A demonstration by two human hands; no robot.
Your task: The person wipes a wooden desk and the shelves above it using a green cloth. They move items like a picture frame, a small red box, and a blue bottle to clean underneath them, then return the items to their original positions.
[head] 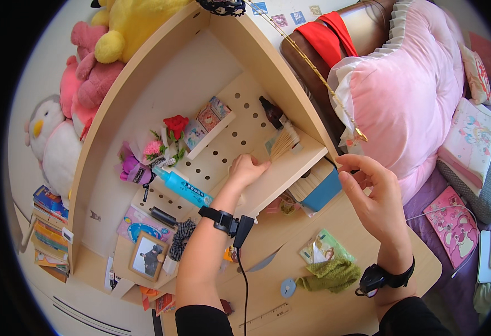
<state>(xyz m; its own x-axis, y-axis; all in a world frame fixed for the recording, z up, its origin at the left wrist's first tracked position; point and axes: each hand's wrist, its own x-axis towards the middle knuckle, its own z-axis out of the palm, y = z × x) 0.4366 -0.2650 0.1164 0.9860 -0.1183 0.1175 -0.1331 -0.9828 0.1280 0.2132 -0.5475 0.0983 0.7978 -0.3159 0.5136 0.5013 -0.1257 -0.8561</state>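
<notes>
My left hand (pixel 247 168) reaches over the wooden shelf board (pixel 266 185), its fingertips partly hidden, so whether it grips anything does not show. Just past its thumb lies a bundle of thin pale sticks, like cotton swabs (pixel 284 143). A dark brown bottle (pixel 272 112) is behind the bundle. The blue bottle (pixel 186 189) is left of my left forearm. My right hand (pixel 371 195) hovers right of the shelf corner, fingers curled and apart, with nothing visible in it. Near it, under the shelf, sits a blue box (pixel 321 191).
A green cloth (pixel 331 275), a ruler (pixel 266 316) and a light-blue disc (pixel 288 288) lie on the desk. Artificial flowers (pixel 176 126) and a framed photo (pixel 148 256) stand left. A thin gold rod (pixel 312 67) hangs above my right hand. A black cable (pixel 245 290) trails from my left wrist.
</notes>
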